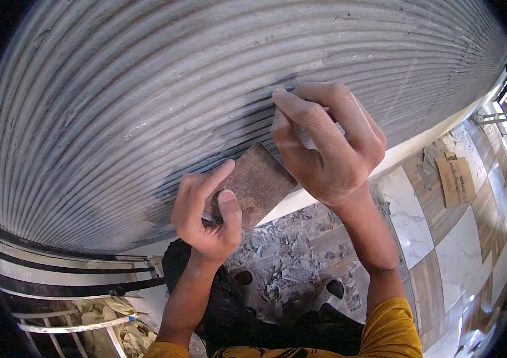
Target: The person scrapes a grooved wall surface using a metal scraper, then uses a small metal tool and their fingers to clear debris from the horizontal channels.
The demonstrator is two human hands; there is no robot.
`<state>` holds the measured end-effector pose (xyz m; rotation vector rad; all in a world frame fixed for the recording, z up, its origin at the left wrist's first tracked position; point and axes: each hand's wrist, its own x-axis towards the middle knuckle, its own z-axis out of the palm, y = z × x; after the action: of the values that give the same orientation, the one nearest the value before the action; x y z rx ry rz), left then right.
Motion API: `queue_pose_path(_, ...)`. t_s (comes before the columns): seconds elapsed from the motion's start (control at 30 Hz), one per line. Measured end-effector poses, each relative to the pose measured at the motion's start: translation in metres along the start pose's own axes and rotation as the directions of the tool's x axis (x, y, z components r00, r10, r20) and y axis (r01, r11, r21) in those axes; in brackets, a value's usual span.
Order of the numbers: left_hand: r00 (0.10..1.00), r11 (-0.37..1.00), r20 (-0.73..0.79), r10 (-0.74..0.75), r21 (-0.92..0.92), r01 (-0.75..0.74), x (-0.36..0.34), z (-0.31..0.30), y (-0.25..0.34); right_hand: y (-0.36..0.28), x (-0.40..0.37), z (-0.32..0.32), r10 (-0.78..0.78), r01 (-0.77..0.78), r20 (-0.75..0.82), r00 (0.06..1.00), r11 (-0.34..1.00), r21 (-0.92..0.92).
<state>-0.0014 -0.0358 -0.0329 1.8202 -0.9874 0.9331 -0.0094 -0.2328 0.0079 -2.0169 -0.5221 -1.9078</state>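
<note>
My left hand (209, 218) grips a thin, brown-stained rectangular plate (259, 182), thumb on its face. The plate tilts in front of the ridged grey wall (206, 113), its upper corner close to the ridges. Up and to the right, my right hand (331, 137) is closed in a pinch, thumb tip and forefinger tip meeting at the wall's grooves. Whatever sits between those fingertips, if anything, is hidden. Pale dust coats the fingers of my right hand. Darker grey patches run along the grooves around both hands.
Grey flakes and debris (289, 250) litter the floor around my shoes. Black and white metal rails (74, 286) stand at lower left, with crumpled paper (107, 316) behind them. A flattened cardboard piece (455, 181) lies on the patterned tile floor (462, 238) at right.
</note>
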Motion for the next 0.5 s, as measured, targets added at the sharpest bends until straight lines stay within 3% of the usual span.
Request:
queue_pose_path(0.17,0.999,0.999,0.012,-0.036,-0.003,0.036,-0.001,0.004,0.001,0.002,-0.003,0.003,0.013,-0.011,-0.02,1.0,0.995,0.102)
queue_pose_path(0.23,1.0,1.0,0.002,-0.024,-0.005,0.024,0.0,0.006,0.0,-0.002,-0.008,0.005,0.17,-0.154,-0.116,0.978,0.978,0.137)
queue_pose_path(0.33,1.0,1.0,-0.006,-0.011,-0.003,0.011,0.0,0.007,0.001,-0.004,-0.008,0.011,0.075,-0.072,-0.124,0.989,0.997,0.03)
queue_pose_path(0.47,0.998,0.998,0.015,-0.06,0.007,0.06,-0.004,0.01,0.002,-0.006,-0.009,0.009,0.092,-0.091,-0.077,0.993,0.996,0.025)
queue_pose_path(0.5,0.997,0.997,0.009,-0.078,-0.005,0.078,-0.004,0.01,0.001,-0.003,-0.011,0.012,0.083,-0.075,-0.132,0.988,0.995,0.066)
